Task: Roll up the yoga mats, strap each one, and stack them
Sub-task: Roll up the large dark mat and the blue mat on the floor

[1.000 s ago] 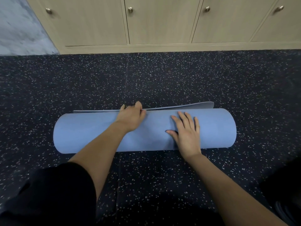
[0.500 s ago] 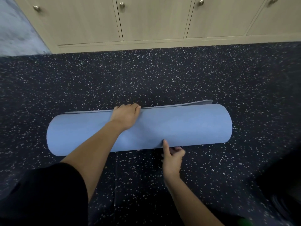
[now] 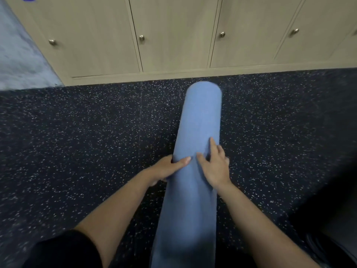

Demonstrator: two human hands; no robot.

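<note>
A rolled light-blue foam yoga mat [image 3: 201, 117] lies with its long axis running straight away from the person, far end toward the pale wooden cabinet doors with round metal knobs [image 3: 173, 35], near end passing between the two forearms and out of the bottom of the head view. Both hands take it at about mid-length, on opposite flanks. The left hand [image 3: 168, 168] clasps the left side, thumb laid across the top and fingers tucked beneath, so its grip is clamped on the roll. The right hand [image 3: 214, 167] wraps the right side, thumb on top and forefinger stretched along the mat, the other fingers curled over the edge; that grip too is closed on the mat. The thumbs nearly meet on the crown of the roll.

Below is the dark speckled rubber floor [image 3: 77, 142]; whether the far end rests on it or hangs clear cannot be told. A black sleeve [image 3: 63, 250] shows at lower left.

The rolling looks done, and strapping seems next, yet no strap is in view. Since the roll points forward, half its length lies beyond the hands, and neither hand is clearly nearer either end; one grip must hold the coil tight while the other frees itself
</note>
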